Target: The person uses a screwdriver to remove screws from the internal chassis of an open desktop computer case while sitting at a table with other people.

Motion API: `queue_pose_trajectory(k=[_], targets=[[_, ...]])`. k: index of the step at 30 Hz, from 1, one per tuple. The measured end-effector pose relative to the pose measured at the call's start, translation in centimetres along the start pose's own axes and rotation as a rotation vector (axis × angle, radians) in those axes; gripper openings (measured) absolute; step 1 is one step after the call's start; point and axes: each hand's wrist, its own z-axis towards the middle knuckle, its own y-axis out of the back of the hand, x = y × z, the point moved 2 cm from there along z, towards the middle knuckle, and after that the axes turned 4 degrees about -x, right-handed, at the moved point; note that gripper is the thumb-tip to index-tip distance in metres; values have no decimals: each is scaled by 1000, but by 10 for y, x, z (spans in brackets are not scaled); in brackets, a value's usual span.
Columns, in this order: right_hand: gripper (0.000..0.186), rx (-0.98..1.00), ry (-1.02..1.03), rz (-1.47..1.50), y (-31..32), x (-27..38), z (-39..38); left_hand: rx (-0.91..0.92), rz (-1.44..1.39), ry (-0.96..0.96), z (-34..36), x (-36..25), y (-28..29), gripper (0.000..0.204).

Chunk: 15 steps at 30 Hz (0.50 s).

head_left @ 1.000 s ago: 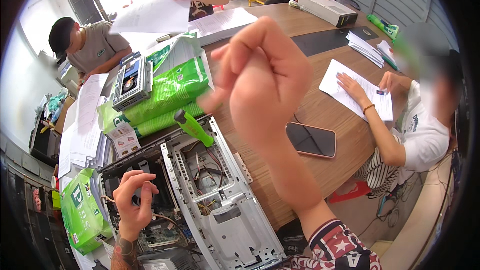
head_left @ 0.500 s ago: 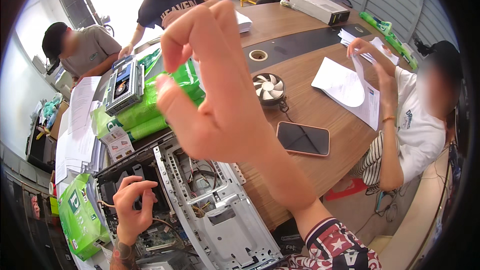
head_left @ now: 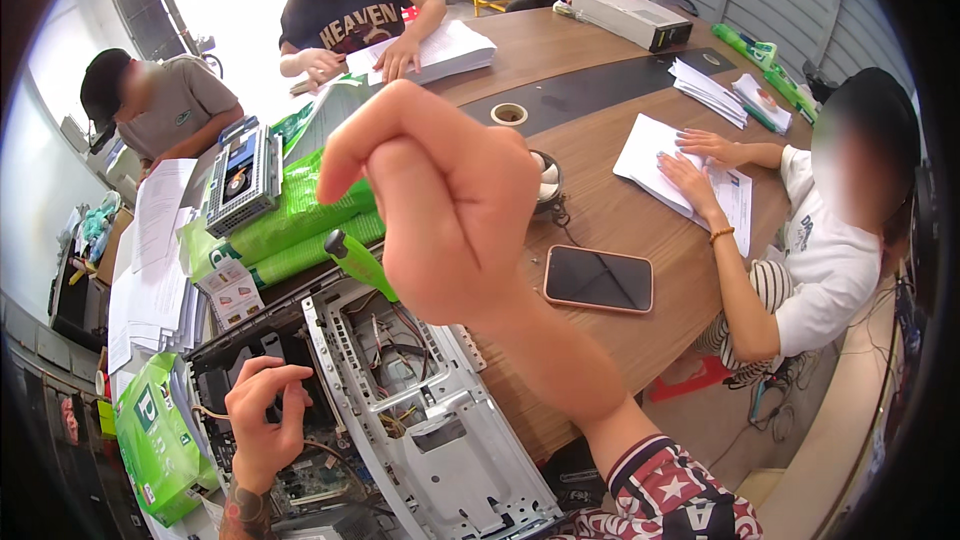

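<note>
Reaching into the open computer case, the left hand sits low in the frame, its fingers curled together over the dark board and loose wires inside; whether they pinch a cable or only rest there I cannot tell, since the knuckles hide the tips. The case lies on its side with the panel off, which leaves its insides open to a hand from above.

The right hand is lifted high and close to the camera, clear of the case, fingertips bunched against the thumb as if pinching something very small; nothing can be made out between them. Just behind it a green-handled screwdriver leans on the case's edge, within easy reach.

Beyond the case, a phone lies face up on the wooden table, and a small round fan peeks from behind the raised hand. To the left, green packs of paper are stacked with a grey metal part resting on top.

Farther off, other people sit round the table with hands flat on sheets of paper, holding them down.
</note>
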Motion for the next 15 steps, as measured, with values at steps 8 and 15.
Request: queue_pose_trajectory(k=[8, 15], targets=[[64, 795, -22, 27, -66, 22, -45, -21, -328, 166, -21, 1, 31, 44], [72, 1053, -112, 25, -79, 21, -76, 261, -246, -64, -14, -22, 32, 48]])
